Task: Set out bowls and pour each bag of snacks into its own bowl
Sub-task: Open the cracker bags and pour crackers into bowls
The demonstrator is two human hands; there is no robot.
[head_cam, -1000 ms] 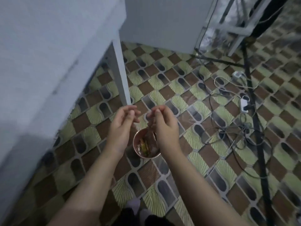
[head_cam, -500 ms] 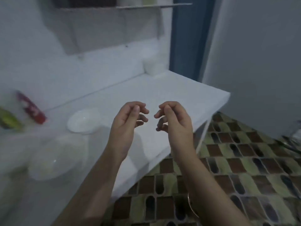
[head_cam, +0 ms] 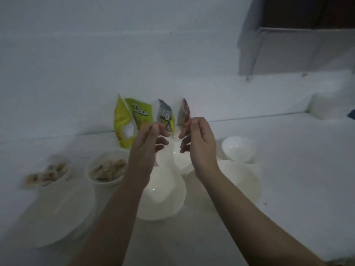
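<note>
Several snack bags lean on the white wall at the back of the white table [head_cam: 297, 169]: two yellow-green bags [head_cam: 132, 120], a grey bag [head_cam: 165, 115] and a reddish-brown bag [head_cam: 184, 111]. At the left, two white bowls [head_cam: 63, 179] [head_cam: 107, 183] hold pale snacks. Empty white bowls stand in the centre [head_cam: 163, 206], at the right [head_cam: 240, 150] and behind it a wider one [head_cam: 244, 183]. My left hand [head_cam: 149, 144] and my right hand [head_cam: 199, 146] hover side by side over the centre bowls, fingers loosely curled, holding nothing.
A large white bowl [head_cam: 57, 217] sits at the front left. A white container [head_cam: 326, 106] stands at the far right of the table. A grey shelf or box [head_cam: 288, 47] hangs on the wall at the upper right.
The view has swung from the patterned floor and a small bin up to the table with bags and bowls. Both hands keep the same raised, curled pose.
</note>
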